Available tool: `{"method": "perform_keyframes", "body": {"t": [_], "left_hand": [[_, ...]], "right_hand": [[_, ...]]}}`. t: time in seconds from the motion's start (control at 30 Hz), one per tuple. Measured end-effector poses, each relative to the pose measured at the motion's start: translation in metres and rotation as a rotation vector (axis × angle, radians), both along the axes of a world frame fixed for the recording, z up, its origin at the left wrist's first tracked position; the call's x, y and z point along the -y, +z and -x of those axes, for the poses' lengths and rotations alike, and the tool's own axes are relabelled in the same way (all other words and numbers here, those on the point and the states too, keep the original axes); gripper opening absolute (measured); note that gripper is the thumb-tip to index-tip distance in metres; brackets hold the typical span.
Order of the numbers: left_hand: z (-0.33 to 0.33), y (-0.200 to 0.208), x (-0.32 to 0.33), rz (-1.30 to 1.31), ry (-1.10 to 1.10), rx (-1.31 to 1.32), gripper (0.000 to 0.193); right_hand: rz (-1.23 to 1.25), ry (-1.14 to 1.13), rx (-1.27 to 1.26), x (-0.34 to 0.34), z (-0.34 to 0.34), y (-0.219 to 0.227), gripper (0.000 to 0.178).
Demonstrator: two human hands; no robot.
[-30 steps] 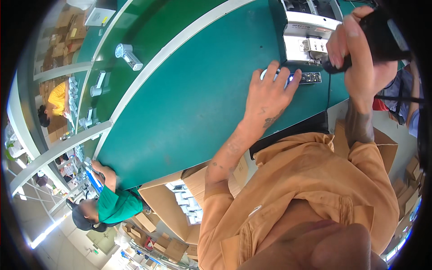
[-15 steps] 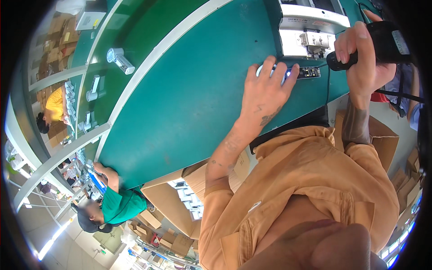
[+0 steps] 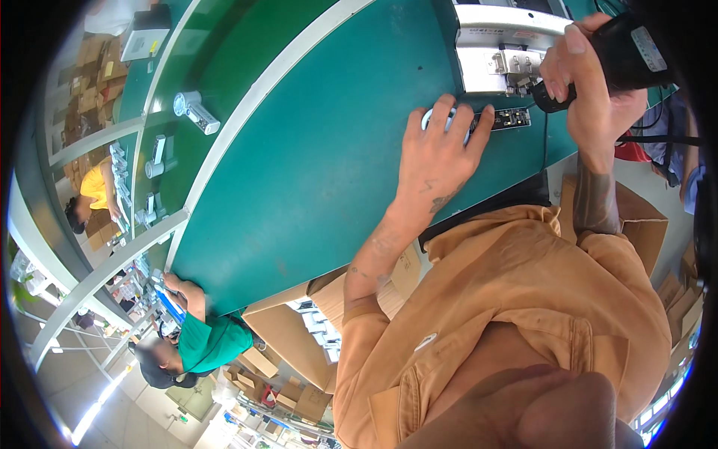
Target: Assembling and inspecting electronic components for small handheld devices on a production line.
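Observation:
My left hand [image 3: 443, 156] rests over a small device on the green workbench, fingers curled round its white rounded end [image 3: 428, 118]. Past the fingertips sticks out the device's narrow dark circuit board [image 3: 512, 118]. In my right hand [image 3: 591, 97] is a black hand-held tool [image 3: 634, 54] with a pale label. Its thick round end [image 3: 553, 97] points left, close to the board's right end; I cannot tell whether they touch. Just behind the board stands a metal fixture [image 3: 516, 67] with small clamp-like fittings.
The green workbench [image 3: 321, 142] is bordered at left by a pale rail [image 3: 254, 97]. Beyond it, white devices [image 3: 196, 112] lie on a green belt. A co-worker in green [image 3: 213, 340] sits at lower left. An open carton [image 3: 280, 329] with white parts stands below the bench edge.
The bluish-white glow by my left fingertips no longer shows. My right hand and the black tool have shifted slightly left, while the whole view has moved a little. Both grips stay the same.

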State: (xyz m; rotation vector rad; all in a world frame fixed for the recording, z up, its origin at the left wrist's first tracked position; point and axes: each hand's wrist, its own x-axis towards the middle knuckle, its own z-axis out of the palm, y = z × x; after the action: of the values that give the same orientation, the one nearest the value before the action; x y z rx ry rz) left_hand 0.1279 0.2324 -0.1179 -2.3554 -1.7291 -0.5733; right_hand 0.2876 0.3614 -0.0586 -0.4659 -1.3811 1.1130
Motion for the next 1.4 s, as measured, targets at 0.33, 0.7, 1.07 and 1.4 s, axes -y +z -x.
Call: {"method": "perform_keyframes", "body": {"t": [0.33,0.7,1.07,1.4], "left_hand": [[0.000,-0.008,0.000,-0.054,0.019,-0.005,0.036],[-0.006,-0.011,-0.007,-0.078,0.044,0.003,0.034],[-0.002,-0.018,-0.018,-0.090,0.034,0.000,0.037],[0.004,-0.022,-0.023,-0.083,0.038,-0.004,0.037]], "right_hand": [[-0.045,0.237,-0.037,0.001,-0.013,0.018,0.013],[0.001,-0.245,0.223,0.006,0.035,0.062,0.022],[0.049,-0.006,-0.032,0.007,-0.013,0.016,0.031],[0.149,0.005,-0.064,-0.003,-0.012,-0.007,0.030]]}}
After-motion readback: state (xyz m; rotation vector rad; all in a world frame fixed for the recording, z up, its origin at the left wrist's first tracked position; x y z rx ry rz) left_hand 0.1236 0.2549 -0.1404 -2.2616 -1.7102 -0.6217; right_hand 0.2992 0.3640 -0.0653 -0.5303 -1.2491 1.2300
